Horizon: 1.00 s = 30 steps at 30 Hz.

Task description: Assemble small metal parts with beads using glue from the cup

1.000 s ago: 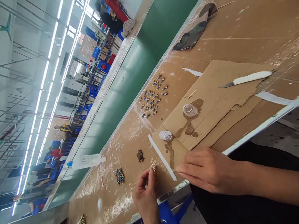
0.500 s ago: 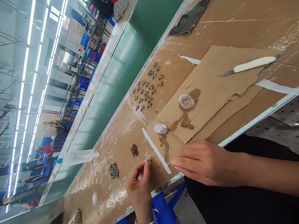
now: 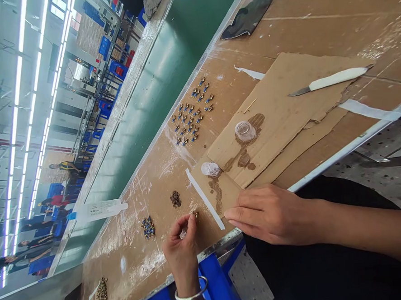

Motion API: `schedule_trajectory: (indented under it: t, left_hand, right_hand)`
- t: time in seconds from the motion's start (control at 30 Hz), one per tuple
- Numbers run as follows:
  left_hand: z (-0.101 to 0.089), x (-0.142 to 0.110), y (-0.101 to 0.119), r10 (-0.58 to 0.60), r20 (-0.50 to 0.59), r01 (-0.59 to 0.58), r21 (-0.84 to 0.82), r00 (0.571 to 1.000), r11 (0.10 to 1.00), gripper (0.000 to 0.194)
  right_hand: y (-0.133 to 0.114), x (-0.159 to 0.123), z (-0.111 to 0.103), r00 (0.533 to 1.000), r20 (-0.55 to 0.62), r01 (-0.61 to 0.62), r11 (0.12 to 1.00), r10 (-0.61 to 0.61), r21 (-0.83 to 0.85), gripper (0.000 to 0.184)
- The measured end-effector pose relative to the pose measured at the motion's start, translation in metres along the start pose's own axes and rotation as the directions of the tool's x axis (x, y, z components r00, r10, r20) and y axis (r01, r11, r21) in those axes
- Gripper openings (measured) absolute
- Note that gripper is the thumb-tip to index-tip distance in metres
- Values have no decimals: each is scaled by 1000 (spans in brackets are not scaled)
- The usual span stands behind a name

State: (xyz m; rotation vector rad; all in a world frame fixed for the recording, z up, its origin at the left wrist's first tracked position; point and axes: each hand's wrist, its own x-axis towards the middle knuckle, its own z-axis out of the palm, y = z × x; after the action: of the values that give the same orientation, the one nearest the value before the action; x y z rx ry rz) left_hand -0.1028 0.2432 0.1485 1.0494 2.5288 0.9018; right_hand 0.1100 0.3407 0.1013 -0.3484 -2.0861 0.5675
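Note:
My left hand (image 3: 181, 236), a bangle at its wrist, pinches a small brass-coloured piece (image 3: 195, 214) between thumb and forefinger above the table. The piece's exact kind is too small to make out. My right hand (image 3: 264, 215) is closed, fingers pressed together, at the near edge of the cardboard sheet (image 3: 269, 118); whatever its fingertips hold is hidden. Close to the hands are a pile of small dark rings (image 3: 175, 199) and a heap of blue-and-brass pieces (image 3: 148, 227). On the cardboard sit a white blob of paste (image 3: 210, 169) and a shallow clear cup (image 3: 245, 131).
Blue-and-brass pieces (image 3: 191, 112) stand in rows toward the far edge. A white-handled knife (image 3: 335, 79) and a thin wooden stick (image 3: 250, 106) lie on the cardboard. A plastic bottle (image 3: 98, 210), more brass pieces (image 3: 102, 294) and a camouflage cloth (image 3: 249, 13) lie farther off.
The whole view has shifted a little, so everything sits slightly further left and up. Both hands keep nearly the same pose, with the brass piece still in my left fingertips.

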Motion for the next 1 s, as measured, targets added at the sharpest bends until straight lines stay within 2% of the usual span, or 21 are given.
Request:
schedule_trajectory:
  t: [0.17,0.3,0.67,0.83,1.0]
  left_hand:
    - [0,0,5,5,6,-5,26,1000,1000,30]
    - [0,2,12,38,20,-40,112,999,993,31]
    - [0,4,29,209,106,-233,365,972,901,28]
    - [0,6,30,224,140,-262,384,964,885,27]
    - [-2,7,28,208,131,-243,367,969,898,28]
  right_hand:
    - [0,-1,-1,1000,15,-4,1000,4,0,15]
    - [-1,-2,-1,1000,16,-5,1000,5,1,16]
    - [0,0,-1,1000,4,-10,1000,10,-9,15]
    - [-1,1,-2,1000,-11,-7,1000,7,-6,16]
    - [0,-1,0,1000,-13,-5,1000,5,3,16]
